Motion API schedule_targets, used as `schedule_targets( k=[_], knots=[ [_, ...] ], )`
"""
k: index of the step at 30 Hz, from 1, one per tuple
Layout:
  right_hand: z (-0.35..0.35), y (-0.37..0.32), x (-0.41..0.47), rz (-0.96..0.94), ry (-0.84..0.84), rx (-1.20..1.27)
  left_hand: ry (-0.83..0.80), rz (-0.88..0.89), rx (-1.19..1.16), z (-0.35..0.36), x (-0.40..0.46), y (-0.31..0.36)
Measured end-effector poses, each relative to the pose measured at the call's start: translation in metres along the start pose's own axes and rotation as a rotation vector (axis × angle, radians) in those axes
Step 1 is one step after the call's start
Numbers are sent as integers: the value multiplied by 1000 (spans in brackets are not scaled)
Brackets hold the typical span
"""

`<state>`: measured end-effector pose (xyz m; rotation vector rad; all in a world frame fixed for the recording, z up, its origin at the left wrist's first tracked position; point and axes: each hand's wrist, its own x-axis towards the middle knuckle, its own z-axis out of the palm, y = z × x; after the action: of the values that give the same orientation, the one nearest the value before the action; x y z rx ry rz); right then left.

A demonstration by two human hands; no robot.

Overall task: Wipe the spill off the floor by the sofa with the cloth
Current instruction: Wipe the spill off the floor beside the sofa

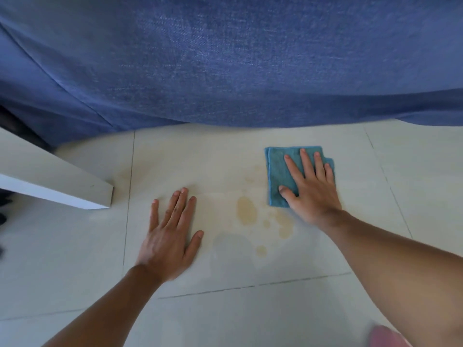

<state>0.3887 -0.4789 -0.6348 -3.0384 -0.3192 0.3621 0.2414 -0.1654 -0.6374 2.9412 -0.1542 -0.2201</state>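
A person leans over a pale tiled floor [313, 309] in front of a blue fabric sofa [225, 58], both bare forearms reaching in from the bottom of the frame. The right hand [309, 189] lies flat, fingers spread, on a folded teal cloth [276, 171], pressing it to the floor rather than gripping it; thumb sits on the cloth's near-left corner. The cloth rests on the tile just short of the sofa's lower edge, w/ its far-left corners showing two stacked layers.

The spill [246, 210] is a set of yellowish-tan patches on the tile between the two hands: one larger oval blot, several small drops beside it, a longer patch nearer the right wrist & a small one closer to the camera. Fainter tan smears show on the tile just left of the cloth. The cloth's near edge sits just beside the closest drops; whether it touches them can't be told.

The left hand [170, 236] is open & empty, palm down on bare tile, fingers pointing toward the sofa, left of the spill & apart from it.

At the left edge, a white slanted board [50, 181], part of some furniture, ends on the floor near the sofa's corner. Grout lines cross the floor in front of the arms. A blurred pink shape [387, 338] shows at the bottom right corner, too soft to identify.
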Motion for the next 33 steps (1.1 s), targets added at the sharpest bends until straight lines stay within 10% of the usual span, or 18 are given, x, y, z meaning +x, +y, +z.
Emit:
schedule_targets(
  k=[17, 26, 33],
  knots=[
    [21, -156, -22, -251, -21, 100, 35, -69, -33, -4, -20, -22],
    [33, -107, -121, -260, -52, 120, 4, -33, 30, -4, -10, -17],
    [31, -4, -127, 142, 46, 47, -20, 34, 57, -3, -2, -13]
  ],
)
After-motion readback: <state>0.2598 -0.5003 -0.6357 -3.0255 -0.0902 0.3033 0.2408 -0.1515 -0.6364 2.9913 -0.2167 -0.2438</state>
